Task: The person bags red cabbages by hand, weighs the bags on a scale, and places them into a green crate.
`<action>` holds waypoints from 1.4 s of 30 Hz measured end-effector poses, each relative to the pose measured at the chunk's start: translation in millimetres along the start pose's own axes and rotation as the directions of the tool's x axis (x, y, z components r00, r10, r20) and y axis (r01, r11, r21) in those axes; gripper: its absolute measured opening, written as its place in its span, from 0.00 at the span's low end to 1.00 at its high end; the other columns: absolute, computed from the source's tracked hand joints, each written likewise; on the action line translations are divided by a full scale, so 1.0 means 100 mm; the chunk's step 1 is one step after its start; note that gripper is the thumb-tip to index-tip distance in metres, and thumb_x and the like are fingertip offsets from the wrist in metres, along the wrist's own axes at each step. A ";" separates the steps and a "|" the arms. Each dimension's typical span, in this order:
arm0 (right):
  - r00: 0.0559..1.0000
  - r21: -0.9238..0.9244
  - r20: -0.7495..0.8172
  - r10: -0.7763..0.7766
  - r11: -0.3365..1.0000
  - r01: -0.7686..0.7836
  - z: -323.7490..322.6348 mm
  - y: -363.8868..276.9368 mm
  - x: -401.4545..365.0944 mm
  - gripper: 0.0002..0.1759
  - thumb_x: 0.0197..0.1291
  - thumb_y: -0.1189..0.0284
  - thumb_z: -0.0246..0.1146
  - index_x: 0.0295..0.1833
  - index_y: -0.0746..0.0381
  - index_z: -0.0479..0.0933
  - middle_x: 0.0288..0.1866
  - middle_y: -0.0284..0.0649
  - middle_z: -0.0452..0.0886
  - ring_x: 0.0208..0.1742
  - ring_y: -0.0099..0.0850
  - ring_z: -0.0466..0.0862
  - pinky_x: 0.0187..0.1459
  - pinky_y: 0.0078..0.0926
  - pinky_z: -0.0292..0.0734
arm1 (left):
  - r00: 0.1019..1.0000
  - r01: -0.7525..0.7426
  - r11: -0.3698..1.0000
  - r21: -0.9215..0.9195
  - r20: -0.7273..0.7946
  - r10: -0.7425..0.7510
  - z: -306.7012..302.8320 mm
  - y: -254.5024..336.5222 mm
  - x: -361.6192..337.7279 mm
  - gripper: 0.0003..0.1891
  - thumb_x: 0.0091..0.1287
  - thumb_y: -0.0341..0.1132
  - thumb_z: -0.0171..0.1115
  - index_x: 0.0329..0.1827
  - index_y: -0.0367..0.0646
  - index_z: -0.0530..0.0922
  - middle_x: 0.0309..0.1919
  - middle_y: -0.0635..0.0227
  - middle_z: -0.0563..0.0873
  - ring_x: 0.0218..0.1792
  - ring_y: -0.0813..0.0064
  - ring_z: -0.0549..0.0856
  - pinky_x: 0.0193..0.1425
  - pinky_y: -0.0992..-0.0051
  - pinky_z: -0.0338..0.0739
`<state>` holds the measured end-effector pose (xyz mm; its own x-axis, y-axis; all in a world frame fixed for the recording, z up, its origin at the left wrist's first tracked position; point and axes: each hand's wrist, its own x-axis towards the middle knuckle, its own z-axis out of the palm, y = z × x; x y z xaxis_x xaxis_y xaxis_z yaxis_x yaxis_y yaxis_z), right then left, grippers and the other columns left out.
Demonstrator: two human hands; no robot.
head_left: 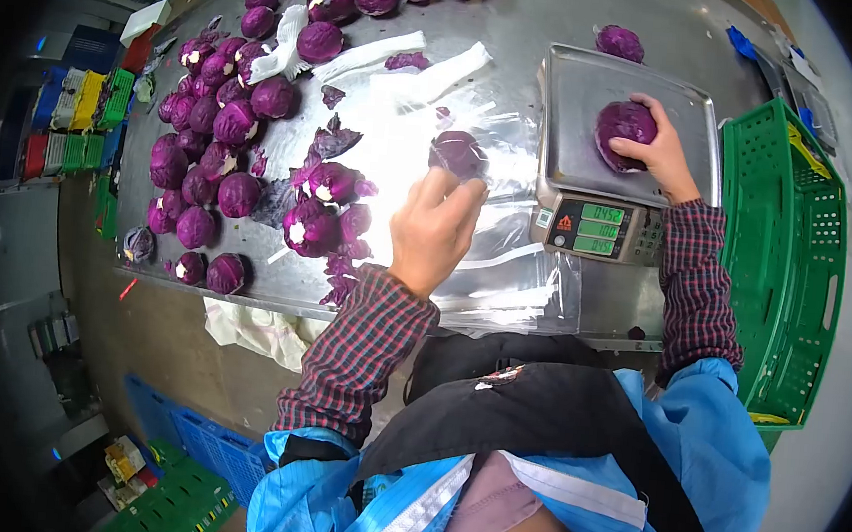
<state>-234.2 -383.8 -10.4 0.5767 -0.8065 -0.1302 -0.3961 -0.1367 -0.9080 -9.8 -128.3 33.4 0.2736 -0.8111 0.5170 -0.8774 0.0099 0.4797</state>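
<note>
Clamps the fingers [651, 108] of the right hand [663, 150] round a red cabbage [620, 124], holding it down on the steel tray [580, 88] of a weighing scale [599, 227] with a lit green display. Stretches the fingers [454, 194] of the left hand [436, 229] out straight and side by side, closed on nothing, tips right at a wrapped cabbage [458, 154]; cannot tell whether touching. Rests that wrapped cabbage on clear plastic sheets [510, 273], spread just left of the scale and reaching to the near edge. Carries all this on a scuffed, shiny metal tabletop [525, 19], strewn with torn purple leaves [334, 141] and white foam sleeves [373, 55]. Heaps many more red cabbages [211, 139] along the left side and far end. Stands a green crate [798, 245] just right of the scale. Shows a bare grey floor [161, 330] below, with a blue crate [212, 444] near the feet and coloured crates [88, 104] stacked at far left.
</note>
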 end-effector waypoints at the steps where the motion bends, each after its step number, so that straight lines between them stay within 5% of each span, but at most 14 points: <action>1: 1.000 -0.003 0.005 -0.003 1.000 0.003 0.04 -0.10 -0.12 0.49 0.37 0.53 0.76 0.66 0.57 0.65 0.59 0.47 0.74 0.60 0.40 0.77 0.58 0.35 0.76 | 1.000 0.005 1.000 0.002 -0.004 -0.005 0.00 0.00 0.02 0.08 0.54 0.28 0.69 0.37 0.48 0.81 0.27 0.69 0.73 0.27 0.69 0.78 0.26 0.68 0.72; 4: 0.947 0.734 0.315 -0.064 0.649 -0.200 0.41 -0.44 -0.72 0.48 0.40 0.53 0.74 0.67 0.58 0.64 0.60 0.44 0.73 0.59 0.35 0.77 0.58 0.31 0.77 | 0.998 -0.028 0.999 0.023 -0.050 0.029 0.00 -0.02 0.13 0.08 0.53 0.26 0.71 0.36 0.44 0.83 0.25 0.68 0.73 0.25 0.71 0.76 0.26 0.71 0.70; 11: 0.808 0.811 0.585 0.068 -0.038 -0.584 2.07 -0.30 -0.88 0.23 0.60 0.64 0.64 0.59 0.60 0.71 0.52 0.36 0.79 0.54 0.29 0.79 0.61 0.35 0.73 | 0.994 -0.090 0.995 0.045 -0.061 0.092 -0.13 -0.15 -0.18 0.10 0.54 0.26 0.68 0.39 0.46 0.84 0.17 0.68 0.75 0.16 0.70 0.78 0.19 0.69 0.70; 16: 0.802 0.765 0.588 0.103 0.250 -0.593 2.49 -0.44 -0.56 0.28 0.56 0.62 0.67 0.59 0.62 0.70 0.55 0.41 0.78 0.60 0.35 0.75 0.64 0.40 0.69 | 0.996 -0.035 0.995 -0.094 -0.080 0.027 -0.10 -0.24 -0.69 0.09 0.53 0.25 0.63 0.37 0.44 0.81 0.18 0.70 0.76 0.18 0.70 0.79 0.21 0.70 0.71; 17: 0.970 0.596 0.242 0.023 0.786 -0.168 2.69 -0.46 -0.51 0.36 0.52 0.61 0.70 0.63 0.64 0.66 0.60 0.45 0.73 0.65 0.39 0.70 0.66 0.42 0.66 | 0.995 -0.011 0.986 -0.164 -0.101 -0.006 -0.13 -0.24 -0.74 0.08 0.53 0.25 0.63 0.36 0.44 0.81 0.19 0.69 0.76 0.19 0.70 0.79 0.21 0.70 0.72; 18: 0.963 0.073 -0.018 -0.270 0.960 0.271 2.83 -0.48 -0.50 0.44 0.47 0.61 0.73 0.67 0.65 0.62 0.65 0.49 0.68 0.70 0.43 0.65 0.68 0.44 0.63 | 0.994 -0.022 0.972 -0.234 -0.111 -0.004 -0.15 -0.21 -0.77 0.06 0.56 0.25 0.63 0.36 0.42 0.80 0.19 0.67 0.76 0.19 0.67 0.79 0.22 0.69 0.72; 21: 0.927 -0.425 0.142 -0.346 0.825 0.373 3.04 -0.52 -0.39 0.58 0.38 0.58 0.77 0.71 0.67 0.53 0.70 0.53 0.59 0.74 0.49 0.54 0.72 0.46 0.56 | 0.982 0.080 0.948 -0.309 -0.139 -0.129 -0.22 -0.36 -0.95 0.05 0.58 0.24 0.62 0.37 0.41 0.79 0.19 0.65 0.76 0.19 0.64 0.79 0.23 0.68 0.73; 26: 0.896 -0.643 0.105 -0.431 0.658 0.391 3.13 -0.41 -0.29 0.39 0.42 0.60 0.75 0.59 0.68 0.71 0.62 0.51 0.69 0.66 0.48 0.66 0.67 0.41 0.62 | 0.827 0.422 0.753 -0.506 -0.126 -0.548 -0.40 -0.72 -1.75 0.06 0.64 0.26 0.63 0.40 0.40 0.75 0.22 0.64 0.81 0.20 0.73 0.80 0.24 0.72 0.73; 27: 0.900 -0.647 0.106 -0.423 0.657 0.386 2.97 -0.49 -0.37 0.39 0.42 0.60 0.75 0.59 0.68 0.71 0.62 0.51 0.69 0.66 0.48 0.66 0.67 0.41 0.62 | 0.675 0.604 0.301 -0.739 0.273 -0.685 -0.51 -0.73 -1.88 0.11 0.65 0.27 0.63 0.47 0.41 0.71 0.23 0.64 0.82 0.21 0.74 0.81 0.25 0.74 0.74; 28: 0.884 -0.534 0.315 -0.346 0.706 0.466 2.75 -0.63 -0.47 0.36 0.45 0.62 0.74 0.58 0.67 0.72 0.59 0.49 0.72 0.62 0.46 0.71 0.64 0.39 0.66 | 0.483 0.677 -0.237 -0.697 0.663 -0.572 -0.59 -0.75 -1.98 0.17 0.67 0.29 0.63 0.55 0.42 0.68 0.25 0.65 0.83 0.22 0.75 0.82 0.27 0.76 0.76; 31: 0.755 -0.313 0.629 -0.184 0.829 0.463 2.27 -0.90 -0.71 0.25 0.51 0.66 0.70 0.55 0.63 0.76 0.51 0.44 0.78 0.51 0.41 0.79 0.54 0.33 0.74 | 0.377 0.806 -0.423 -0.415 0.910 -0.174 -0.89 -0.77 -1.93 0.25 0.72 0.44 0.56 0.65 0.40 0.61 0.37 0.62 0.85 0.38 0.75 0.84 0.45 0.77 0.78; 35: 0.653 -0.161 0.726 -0.215 0.870 0.466 2.21 -1.09 -0.98 0.14 0.52 0.71 0.68 0.43 0.65 0.81 0.42 0.42 0.81 0.47 0.39 0.81 0.49 0.32 0.74 | 0.220 0.859 -0.422 -0.289 0.954 -0.204 -0.70 -0.86 -1.74 0.27 0.70 0.55 0.55 0.55 0.37 0.73 0.43 0.62 0.84 0.41 0.76 0.83 0.47 0.76 0.79; 37: 0.620 -0.116 0.747 -0.239 0.872 0.476 2.30 -1.11 -1.12 0.11 0.50 0.71 0.69 0.39 0.65 0.82 0.38 0.41 0.82 0.43 0.40 0.82 0.46 0.32 0.75 | 0.226 0.939 -0.157 -0.306 0.893 -0.388 -0.59 -0.81 -1.72 0.30 0.67 0.57 0.58 0.54 0.36 0.72 0.41 0.59 0.83 0.38 0.73 0.83 0.43 0.74 0.82; 42: 0.568 -0.046 0.743 -0.353 0.820 0.571 2.37 -0.98 -1.27 0.10 0.45 0.69 0.71 0.33 0.62 0.83 0.33 0.39 0.82 0.38 0.38 0.82 0.39 0.33 0.75 | 0.189 0.793 -0.561 -0.237 0.972 -0.143 -0.64 -0.75 -1.57 0.24 0.73 0.50 0.53 0.53 0.34 0.72 0.41 0.56 0.83 0.38 0.70 0.85 0.45 0.70 0.84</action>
<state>-99.4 -131.7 0.6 0.9986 0.0179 -0.0491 -0.0286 -0.5991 -0.8002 38.6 35.8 -38.3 -0.2056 -0.7227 -0.6598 0.8024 -0.5105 0.3091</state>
